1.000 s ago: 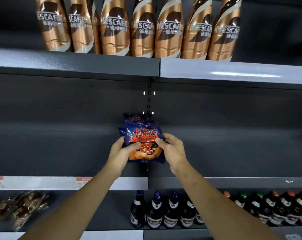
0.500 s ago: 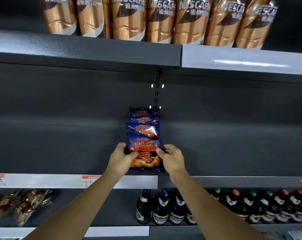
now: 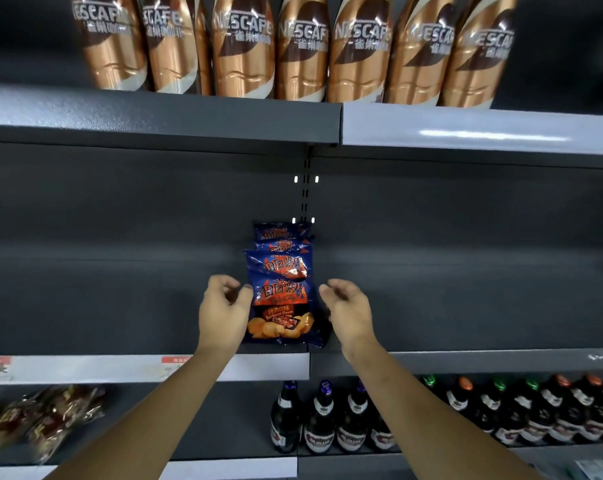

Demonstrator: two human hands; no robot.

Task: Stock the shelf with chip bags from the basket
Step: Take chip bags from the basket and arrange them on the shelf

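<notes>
Several blue chip bags with orange print stand in a row front to back on the dark middle shelf. The front chip bag stands upright near the shelf's front edge, with the others lined up behind it. My left hand hovers just left of the front bag, fingers loosely curled, holding nothing. My right hand hangs a small gap to the right of the bag, fingers relaxed and empty. The basket is out of view.
Tall copper Nescafe bottles line the shelf above. Dark glass bottles fill the shelf below, with wrapped snack packs at the lower left. The middle shelf stretches bare on both sides of the bags.
Both hands have let go of the front chip bag and drawn apart from its sides. The bag now stands alone on the shelf, in line with those behind.
</notes>
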